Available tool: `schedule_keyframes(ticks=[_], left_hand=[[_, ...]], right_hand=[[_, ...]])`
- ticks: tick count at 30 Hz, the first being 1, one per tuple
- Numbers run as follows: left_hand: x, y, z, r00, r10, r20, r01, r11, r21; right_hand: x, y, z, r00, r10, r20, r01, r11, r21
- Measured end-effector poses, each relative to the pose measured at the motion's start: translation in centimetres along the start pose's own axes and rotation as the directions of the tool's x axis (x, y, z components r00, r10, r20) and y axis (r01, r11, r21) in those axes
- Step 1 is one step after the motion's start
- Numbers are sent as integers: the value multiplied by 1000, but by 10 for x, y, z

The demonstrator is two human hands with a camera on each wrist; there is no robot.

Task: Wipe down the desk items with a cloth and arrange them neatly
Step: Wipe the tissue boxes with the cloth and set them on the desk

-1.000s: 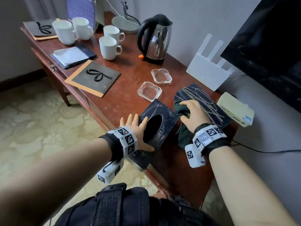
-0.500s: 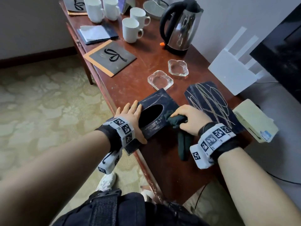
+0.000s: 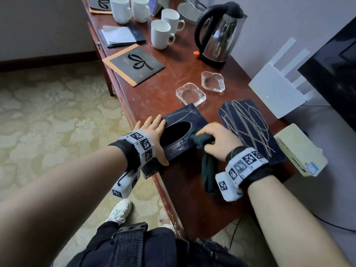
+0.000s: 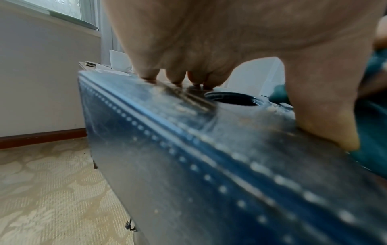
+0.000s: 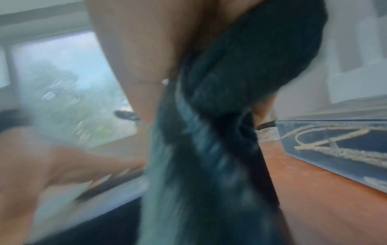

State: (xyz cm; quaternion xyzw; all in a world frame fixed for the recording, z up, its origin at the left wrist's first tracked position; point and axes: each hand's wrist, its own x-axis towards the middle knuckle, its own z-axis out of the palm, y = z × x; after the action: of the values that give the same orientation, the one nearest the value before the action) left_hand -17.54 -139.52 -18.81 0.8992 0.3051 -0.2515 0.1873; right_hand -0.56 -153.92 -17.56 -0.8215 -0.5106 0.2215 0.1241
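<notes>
A dark blue tissue box cover (image 3: 183, 116) with an oval hole sits at the desk's near edge, dusty on top (image 4: 209, 149). My left hand (image 3: 156, 130) lies flat on its left side, fingers straight, thumb on the near edge. My right hand (image 3: 215, 139) grips a bunched dark green cloth (image 3: 209, 170) and presses it against the cover's right edge; the cloth's tail hangs toward me (image 5: 209, 149). A second dark blue folder (image 3: 248, 130) with pale scribbles lies just right of that hand.
Two glass ashtrays (image 3: 190, 93) sit behind the cover. Farther back stand a steel kettle (image 3: 219, 35), several white mugs (image 3: 161, 33), a grey booklet (image 3: 134, 64) and a notepad. A white router (image 3: 275, 89) and a pale box (image 3: 300, 151) line the wall. The desk edge (image 3: 163, 189) drops to carpet.
The cloth hand has slid left off the scribbled folder onto the tissue box cover's right edge. My left hand stays flat on the cover. The head view has dropped closer.
</notes>
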Motion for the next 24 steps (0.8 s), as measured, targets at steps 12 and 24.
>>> schedule_keyframes(ticks=[12, 24], left_hand=[[-1, -1, -1, 1000, 8, 12, -8, 1000, -3], [-1, -2, 0, 1000, 25, 3, -25, 1000, -16]], right_hand=[[-19, -29, 21, 974, -120, 193, 143, 983, -111], [6, -31, 28, 971, 236, -27, -238, 958, -162]])
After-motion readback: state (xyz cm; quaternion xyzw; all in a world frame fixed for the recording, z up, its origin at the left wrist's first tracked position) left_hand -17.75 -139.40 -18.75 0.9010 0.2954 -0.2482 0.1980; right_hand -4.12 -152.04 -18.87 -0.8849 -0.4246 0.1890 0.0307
